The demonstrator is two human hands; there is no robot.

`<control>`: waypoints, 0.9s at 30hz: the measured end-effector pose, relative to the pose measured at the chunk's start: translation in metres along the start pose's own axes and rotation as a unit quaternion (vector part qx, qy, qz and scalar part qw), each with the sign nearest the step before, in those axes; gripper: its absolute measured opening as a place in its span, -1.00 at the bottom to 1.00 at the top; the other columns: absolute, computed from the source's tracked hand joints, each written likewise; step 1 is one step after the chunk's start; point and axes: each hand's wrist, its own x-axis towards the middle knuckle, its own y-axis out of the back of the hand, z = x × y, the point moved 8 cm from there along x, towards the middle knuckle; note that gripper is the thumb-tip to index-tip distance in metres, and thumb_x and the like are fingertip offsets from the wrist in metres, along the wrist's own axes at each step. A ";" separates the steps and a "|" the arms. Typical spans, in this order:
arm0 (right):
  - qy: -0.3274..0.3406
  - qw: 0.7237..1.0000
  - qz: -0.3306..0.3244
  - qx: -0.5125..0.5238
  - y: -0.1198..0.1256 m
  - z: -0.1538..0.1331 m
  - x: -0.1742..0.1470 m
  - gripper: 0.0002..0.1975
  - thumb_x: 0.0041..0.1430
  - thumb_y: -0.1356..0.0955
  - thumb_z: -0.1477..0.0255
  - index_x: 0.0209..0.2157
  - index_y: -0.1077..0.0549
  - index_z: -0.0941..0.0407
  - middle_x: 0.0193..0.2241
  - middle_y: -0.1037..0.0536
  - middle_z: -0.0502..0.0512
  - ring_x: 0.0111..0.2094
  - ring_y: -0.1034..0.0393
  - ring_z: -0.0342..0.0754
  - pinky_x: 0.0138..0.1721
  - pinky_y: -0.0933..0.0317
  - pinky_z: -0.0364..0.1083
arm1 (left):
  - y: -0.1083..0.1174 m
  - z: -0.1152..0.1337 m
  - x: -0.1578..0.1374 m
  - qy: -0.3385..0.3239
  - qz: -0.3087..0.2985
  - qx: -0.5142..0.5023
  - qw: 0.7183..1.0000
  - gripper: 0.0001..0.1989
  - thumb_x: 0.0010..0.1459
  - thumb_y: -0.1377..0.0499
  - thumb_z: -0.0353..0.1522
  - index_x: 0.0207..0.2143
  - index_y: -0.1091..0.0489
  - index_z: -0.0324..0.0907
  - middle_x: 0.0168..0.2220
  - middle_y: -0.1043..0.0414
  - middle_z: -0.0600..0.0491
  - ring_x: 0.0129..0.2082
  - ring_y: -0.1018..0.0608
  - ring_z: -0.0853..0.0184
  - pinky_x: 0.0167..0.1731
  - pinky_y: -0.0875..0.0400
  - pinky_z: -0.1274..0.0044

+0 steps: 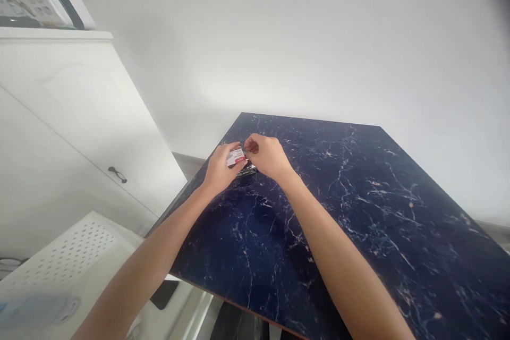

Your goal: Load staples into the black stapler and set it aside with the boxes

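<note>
Through the head view I observe two bare hands working close together above a table [338, 212] with a dark-blue, marble-patterned top. The left hand [218, 170] is partly closed and grips a small printed box [236, 156], white with a red band, between its thumb and fingers. The right hand [269, 156] is positioned at the box's right-hand end, its thumb and fingertips drawn together in a narrow pinch; I cannot tell what, if anything, lies between them. The box is therefore located between the two hands. Directly below it, and partly covered by the left hand, I register a dark, shiny item [249, 171] that I cannot identify. The tabletop extends to the right of the right hand and toward the wearer. Well to the left of the left hand stands a white cabinet [79, 133] with a dark handle [117, 175]. Nearer the wearer, below the left hand, are a white perforated panel [79, 247] and a flat black object [164, 294]. A pale wall [279, 37] rises beyond both hands.
</note>
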 end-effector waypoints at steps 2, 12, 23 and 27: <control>-0.008 1.000 0.010 -0.008 -0.001 0.001 0.000 -0.82 0.04 -0.35 0.61 -0.31 -0.47 0.08 -0.33 -0.61 0.05 -0.32 -0.46 -0.05 -0.30 -0.24 -0.13 | 0.000 0.000 -0.001 -0.005 0.004 -0.001 1.000 -0.53 0.22 -0.31 -0.29 0.16 -0.31 -0.02 0.05 -0.50 -0.03 0.04 -0.54 0.12 0.01 -0.46 0.26; -0.037 0.998 -0.012 -0.046 -0.001 0.005 -0.001 -0.91 0.11 -0.38 0.53 -0.36 -0.52 0.06 -0.35 -0.64 0.05 -0.31 -0.49 -0.01 -0.26 -0.25 -0.09 | 0.001 0.011 -0.002 -0.075 0.016 0.028 0.997 -0.60 0.23 -0.29 -0.34 0.11 -0.34 -0.05 0.00 -0.49 -0.04 0.02 -0.51 0.12 0.03 -0.44 0.27; -0.095 0.994 -0.001 -0.054 -0.003 0.016 -0.003 -0.97 0.15 -0.42 0.42 -0.35 -0.55 0.07 -0.37 -0.63 0.08 -0.30 -0.49 0.03 -0.22 -0.28 -0.07 | 0.003 0.007 0.000 -0.070 0.021 0.031 0.997 -0.60 0.24 -0.29 -0.31 0.11 -0.35 -0.05 0.01 -0.50 -0.04 0.03 -0.52 0.12 0.05 -0.43 0.26; -0.111 0.993 -0.050 -0.013 -0.006 0.018 -0.003 -0.92 0.17 -0.40 0.43 -0.30 -0.59 0.04 -0.27 -0.66 0.04 -0.21 -0.51 0.01 -0.16 -0.29 -0.09 | 0.003 0.006 0.000 -0.064 0.032 0.036 0.997 -0.58 0.21 -0.32 -0.31 0.11 -0.36 -0.06 0.00 -0.51 -0.04 0.02 -0.53 0.14 0.02 -0.46 0.29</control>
